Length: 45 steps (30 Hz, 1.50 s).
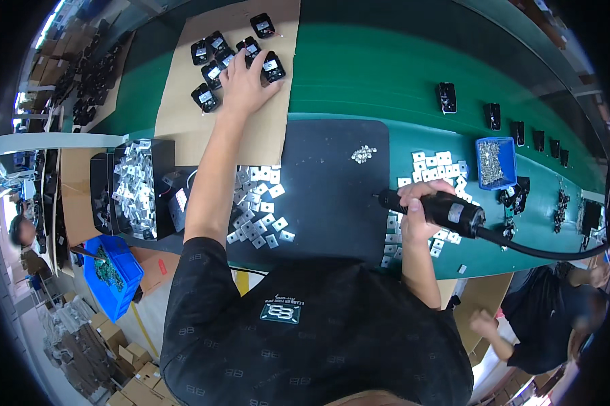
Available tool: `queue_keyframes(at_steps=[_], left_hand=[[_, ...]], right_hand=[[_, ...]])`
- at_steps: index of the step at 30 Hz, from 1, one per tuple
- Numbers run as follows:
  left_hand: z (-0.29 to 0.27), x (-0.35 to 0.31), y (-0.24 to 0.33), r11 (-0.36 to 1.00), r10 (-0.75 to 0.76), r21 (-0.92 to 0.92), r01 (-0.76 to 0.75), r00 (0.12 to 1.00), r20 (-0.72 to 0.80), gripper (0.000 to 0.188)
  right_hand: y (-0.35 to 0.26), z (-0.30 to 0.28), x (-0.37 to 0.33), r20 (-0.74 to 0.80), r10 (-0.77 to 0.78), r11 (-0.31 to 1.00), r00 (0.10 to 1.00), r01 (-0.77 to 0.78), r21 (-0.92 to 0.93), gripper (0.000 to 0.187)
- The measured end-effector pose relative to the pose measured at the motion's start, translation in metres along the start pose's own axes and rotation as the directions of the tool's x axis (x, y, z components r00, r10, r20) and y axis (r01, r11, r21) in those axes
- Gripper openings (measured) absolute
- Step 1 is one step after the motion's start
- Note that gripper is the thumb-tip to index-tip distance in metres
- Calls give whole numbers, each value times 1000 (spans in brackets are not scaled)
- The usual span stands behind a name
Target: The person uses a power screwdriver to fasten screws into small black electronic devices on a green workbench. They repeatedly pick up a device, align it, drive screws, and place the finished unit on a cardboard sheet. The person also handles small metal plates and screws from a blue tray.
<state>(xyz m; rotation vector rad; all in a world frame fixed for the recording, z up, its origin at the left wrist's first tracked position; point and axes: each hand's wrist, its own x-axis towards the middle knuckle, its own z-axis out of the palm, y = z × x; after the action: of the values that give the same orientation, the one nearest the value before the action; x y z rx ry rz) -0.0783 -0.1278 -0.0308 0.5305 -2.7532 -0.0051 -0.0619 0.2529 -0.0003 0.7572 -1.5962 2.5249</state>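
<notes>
My left hand [245,91] reaches forward over a brown cardboard sheet [186,125], its fingers spread among several small black plastic housings with metal plates on them. Its index finger and thumb lie against the left and near edges of one black housing [273,66]; I see no firm grip. In my right hand [420,206] is a black electric screwdriver [447,211], held sideways with its tip pointing left over the dark work mat [332,196]. A cable [541,252] runs from its back end to the right.
Small silvery square plates [257,210] lie left on the mat, more under the right forearm. A pile of small metal parts [364,154] sits on the mat. A blue bin [495,164] stands right, a black plate-filled box [142,189] left. Another person [548,318] is at lower right.
</notes>
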Motion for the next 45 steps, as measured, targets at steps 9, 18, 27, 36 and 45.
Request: queue_keyframes(at_steps=[9, 18, 27, 36, 45], left_hand=[[14, 30, -36, 998, 65, 15, -66, 998, 3, 74], [24, 66, -65, 977, 200, -78, -199, 980, 9, 76], [5, 88, -76, 983, 158, -106, -152, 986, 47, 84], [11, 46, -126, 938, -292, -168, 302, 953, 82, 87], [38, 76, -149, 958, -209, -176, 226, 971, 113, 92]], right_hand=[[0, -4, -2, -50, 53, 997, 997, -50, 59, 42], [-6, 3, -4, -117, 31, 998, 993, -38, -51, 41], [-1, 3, -2, -102, 8, 998, 995, -14, -66, 39], [-2, 6, -10, -111, -3, 997, 994, -5, -73, 38], [-4, 8, -10, -72, 17, 994, 997, -25, -109, 38]])
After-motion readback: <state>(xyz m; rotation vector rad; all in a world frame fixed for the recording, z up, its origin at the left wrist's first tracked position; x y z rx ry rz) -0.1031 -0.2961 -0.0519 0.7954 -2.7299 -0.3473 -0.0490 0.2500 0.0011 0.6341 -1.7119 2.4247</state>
